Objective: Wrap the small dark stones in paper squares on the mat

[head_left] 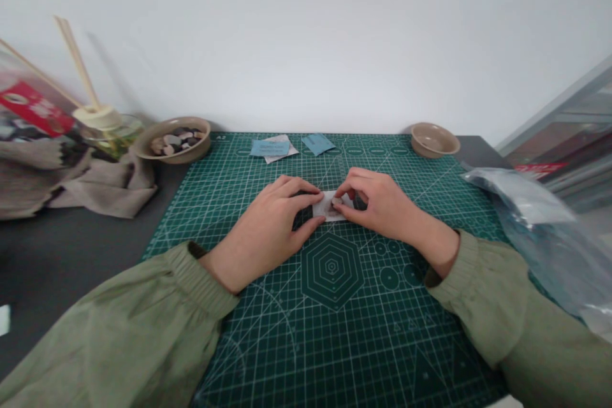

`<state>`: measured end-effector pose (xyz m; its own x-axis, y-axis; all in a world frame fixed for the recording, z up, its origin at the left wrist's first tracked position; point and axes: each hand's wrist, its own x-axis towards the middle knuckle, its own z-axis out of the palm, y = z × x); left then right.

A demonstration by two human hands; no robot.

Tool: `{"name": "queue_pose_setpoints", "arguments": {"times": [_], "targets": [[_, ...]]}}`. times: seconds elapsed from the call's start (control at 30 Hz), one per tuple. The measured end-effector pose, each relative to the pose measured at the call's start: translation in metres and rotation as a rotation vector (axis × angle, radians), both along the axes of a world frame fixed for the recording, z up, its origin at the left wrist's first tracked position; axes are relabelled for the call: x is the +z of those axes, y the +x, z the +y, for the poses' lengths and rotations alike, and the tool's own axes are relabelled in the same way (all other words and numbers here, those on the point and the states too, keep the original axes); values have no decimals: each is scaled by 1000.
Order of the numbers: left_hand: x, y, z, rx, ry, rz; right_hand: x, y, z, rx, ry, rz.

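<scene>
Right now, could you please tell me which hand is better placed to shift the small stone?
Probably the right hand: it pinches the small stone over the paper, while the left hand rests at the paper's left edge, apart from the stone.

Loose sleeves (134, 331) in muted olive green — plain and softly creased — end in wide, gathered, matching cuffs (203, 277).

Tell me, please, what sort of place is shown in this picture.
Probably a hobby or craft desk indoors, against a plain white wall; whether at home, I cannot tell. The green cutting mat, the bowl of pebble-like pieces and the reed diffuser suggest it.
</scene>
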<state>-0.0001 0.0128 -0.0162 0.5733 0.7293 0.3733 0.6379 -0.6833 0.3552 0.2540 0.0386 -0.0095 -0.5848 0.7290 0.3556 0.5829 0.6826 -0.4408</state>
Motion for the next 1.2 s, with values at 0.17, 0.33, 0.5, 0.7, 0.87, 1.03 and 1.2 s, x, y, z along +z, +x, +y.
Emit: {"name": "queue_pose_setpoints", "arguments": {"times": [0.17,0.33,0.5,0.7,0.87,1.03,1.2], "targets": [[0,0,1,-6,3,2,0,-2,-1,81,-22,-8],[-1,0,1,-5,8,3,1,2,1,9,-5,-18],[-1,0,1,-6,10,3,1,-7,-1,77,-22,23],[12,3,-5,16,-26,-171,9,-5,-11,-32,-341,411],[22,8,-14,61,13,-398,10,-9,-14,91,-575,651],[25,9,-17,51,47,-442,10,-11,-15,166,-614,688],[27,8,-17,30,91,-465,13,-10,-20,103,-405,620]]}}
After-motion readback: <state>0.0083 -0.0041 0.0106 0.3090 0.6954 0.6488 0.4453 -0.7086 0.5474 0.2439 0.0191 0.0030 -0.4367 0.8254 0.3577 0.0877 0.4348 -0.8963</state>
